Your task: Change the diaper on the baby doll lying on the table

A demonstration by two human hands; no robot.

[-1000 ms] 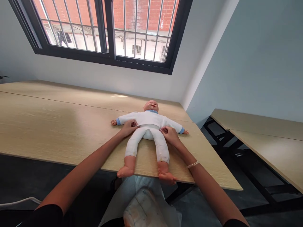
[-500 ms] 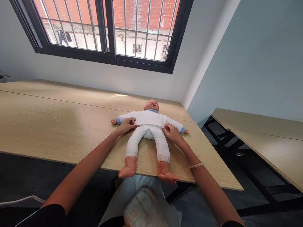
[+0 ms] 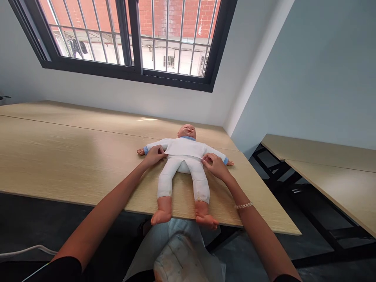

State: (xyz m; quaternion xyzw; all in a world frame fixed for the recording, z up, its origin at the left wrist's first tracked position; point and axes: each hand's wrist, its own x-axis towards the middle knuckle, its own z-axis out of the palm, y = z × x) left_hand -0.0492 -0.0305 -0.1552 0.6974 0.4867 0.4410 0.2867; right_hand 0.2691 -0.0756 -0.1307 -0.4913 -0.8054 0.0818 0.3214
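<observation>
A baby doll lies on its back on the wooden table, head away from me, feet at the near edge. It wears a white shirt with blue collar and cuffs. My left hand pinches the shirt's lower hem at the doll's hip on the left. On the other side, my right hand has its fingers closed on the hem's right corner. Between the two hands the hem runs nearly straight across the doll's waist. The doll's arms stretch out to both sides.
The wooden table reaches to the wall under a barred window. A second table on black legs stands to the right. Below the near edge is a translucent bag with something inside. A white cable runs at lower left.
My left hand has shifted slightly left and up with the hem corner, drawing it outward. The doll's left-side leg has swung a little inward. My right hand is nearly still.
</observation>
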